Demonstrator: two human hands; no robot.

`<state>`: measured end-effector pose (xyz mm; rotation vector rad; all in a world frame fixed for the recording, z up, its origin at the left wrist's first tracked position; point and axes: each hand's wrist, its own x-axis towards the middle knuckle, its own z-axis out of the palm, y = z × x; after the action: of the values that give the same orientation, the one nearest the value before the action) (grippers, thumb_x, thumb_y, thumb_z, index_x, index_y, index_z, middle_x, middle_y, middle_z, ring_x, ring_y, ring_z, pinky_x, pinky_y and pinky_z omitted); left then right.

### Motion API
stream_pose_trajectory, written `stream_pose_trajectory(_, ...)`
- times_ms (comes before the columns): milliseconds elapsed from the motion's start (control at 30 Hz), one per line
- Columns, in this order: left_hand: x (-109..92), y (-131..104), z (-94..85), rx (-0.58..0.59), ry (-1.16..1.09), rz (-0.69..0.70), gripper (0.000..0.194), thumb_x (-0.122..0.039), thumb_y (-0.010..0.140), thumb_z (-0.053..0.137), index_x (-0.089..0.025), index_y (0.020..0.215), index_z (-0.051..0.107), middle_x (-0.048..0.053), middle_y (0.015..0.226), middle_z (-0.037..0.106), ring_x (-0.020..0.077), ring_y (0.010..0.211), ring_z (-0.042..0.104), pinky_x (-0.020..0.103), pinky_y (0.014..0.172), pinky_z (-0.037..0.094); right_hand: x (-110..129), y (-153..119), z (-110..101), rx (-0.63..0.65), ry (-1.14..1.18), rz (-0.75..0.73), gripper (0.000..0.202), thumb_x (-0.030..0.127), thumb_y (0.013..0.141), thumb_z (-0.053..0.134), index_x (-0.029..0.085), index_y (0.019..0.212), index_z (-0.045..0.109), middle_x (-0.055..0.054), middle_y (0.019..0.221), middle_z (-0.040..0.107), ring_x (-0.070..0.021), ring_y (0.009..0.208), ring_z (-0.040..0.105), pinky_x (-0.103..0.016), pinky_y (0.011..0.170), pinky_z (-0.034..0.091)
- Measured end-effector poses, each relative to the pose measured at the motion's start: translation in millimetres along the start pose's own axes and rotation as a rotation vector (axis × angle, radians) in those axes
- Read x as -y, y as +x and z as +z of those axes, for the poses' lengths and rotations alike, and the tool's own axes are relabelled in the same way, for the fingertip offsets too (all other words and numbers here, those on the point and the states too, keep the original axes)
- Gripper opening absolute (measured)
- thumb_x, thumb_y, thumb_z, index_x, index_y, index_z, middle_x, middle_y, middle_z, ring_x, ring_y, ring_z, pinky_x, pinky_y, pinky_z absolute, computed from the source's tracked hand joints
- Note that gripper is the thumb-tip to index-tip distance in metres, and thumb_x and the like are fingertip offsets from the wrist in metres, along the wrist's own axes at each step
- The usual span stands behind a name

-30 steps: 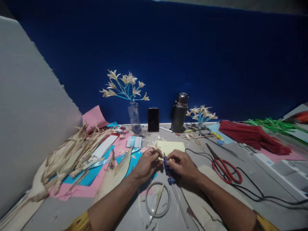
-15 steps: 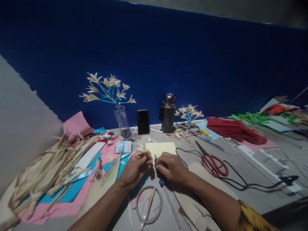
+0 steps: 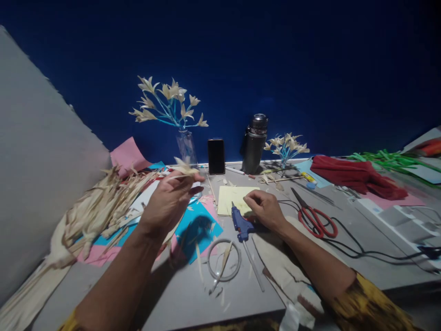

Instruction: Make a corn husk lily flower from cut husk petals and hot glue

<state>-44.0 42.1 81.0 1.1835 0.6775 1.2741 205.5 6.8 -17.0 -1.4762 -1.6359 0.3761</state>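
My left hand (image 3: 170, 195) is raised over the left part of the table, its fingers closed on a pale husk flower (image 3: 186, 166) with pointed petals. My right hand (image 3: 265, 208) hovers by the right edge of a yellow paper pad (image 3: 225, 195), fingers curled together with nothing visible in them. Just below it lies a blue hot glue gun (image 3: 241, 223), nozzle toward the pad and a clear glue stick (image 3: 253, 266) out of its back end. Nearer to me, a grey ring-shaped roll (image 3: 209, 262) has a strip of husk across it.
Dried husks (image 3: 93, 216) cover the left side over pink and blue paper (image 3: 193, 225). Along the wall stand a vase of husk flowers (image 3: 186, 145), a phone (image 3: 216, 156), a flask (image 3: 255, 147) and a smaller bouquet (image 3: 284, 149). Red-handled scissors (image 3: 319, 220), cables and a power strip (image 3: 389, 227) lie right.
My left hand has lifted up and left with the husk flower. The right hand has come off the glue gun, leaving it on the table. The view has shifted too.
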Motion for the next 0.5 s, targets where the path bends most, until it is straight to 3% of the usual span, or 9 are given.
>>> stream_pose_trajectory(67, -7, -4, -2.6, 0.004, 0.243, 0.067, 0.02, -0.021, 0.067, 0.085, -0.017, 0.074, 0.067, 0.003, 0.083, 0.068, 0.0163, 0.079, 0.06, 0.026, 0.072, 0.05, 0, 1, -2, -0.008, 0.012, 0.008, 0.023, 0.031, 0.088, 0.058, 0.019, 0.07, 0.065, 0.0, 0.061, 0.06, -0.0154, 0.058, 0.053, -0.026, 0.059, 0.038)
stream_pose_trajectory(133, -15, -8, -6.2, 0.009, 0.332, 0.089, 0.021, -0.025, 0.068, 0.086, -0.017, 0.075, 0.068, 0.004, 0.08, 0.069, 0.0179, 0.079, 0.062, 0.028, 0.072, 0.051, 0, 2, -5, -0.035, 0.027, 0.009, 0.023, 0.033, 0.087, 0.059, 0.019, 0.07, 0.065, 0.0, 0.06, 0.06, -0.015, 0.057, 0.052, -0.026, 0.058, 0.038)
stream_pose_trajectory(233, -26, -12, -12.0, -0.015, 0.206, 0.04, 0.019, -0.031, 0.075, 0.08, -0.018, 0.074, 0.067, 0.004, 0.07, 0.066, 0.0169, 0.067, 0.06, 0.028, 0.063, 0.051, -1, 5, -9, -0.086, 0.077, 0.027, 0.025, 0.036, 0.085, 0.06, 0.018, 0.069, 0.064, 0.0, 0.061, 0.06, -0.0149, 0.057, 0.051, -0.026, 0.058, 0.038)
stream_pose_trajectory(367, -43, -12, -14.6, -0.05, 0.005, -0.023, 0.019, 0.0, 0.073, 0.071, -0.015, 0.069, 0.06, 0.002, 0.071, 0.06, 0.0107, 0.062, 0.054, 0.022, 0.056, 0.045, -6, 11, -14, -0.121, 0.166, 0.076, 0.027, 0.039, 0.083, 0.061, 0.018, 0.066, 0.063, 0.0, 0.06, 0.058, -0.015, 0.057, 0.05, -0.026, 0.057, 0.038)
stream_pose_trajectory(500, -69, -11, -5.4, -0.073, -0.316, 0.082, 0.024, 0.0, 0.089, 0.044, -0.015, 0.072, 0.05, -0.002, 0.064, 0.048, 0.0056, 0.051, 0.046, 0.019, 0.049, 0.039, -9, 15, -21, -0.145, 0.181, 0.077, 0.028, 0.04, 0.083, 0.061, 0.017, 0.067, 0.064, 0.0, 0.06, 0.057, -0.0151, 0.058, 0.05, -0.026, 0.058, 0.039)
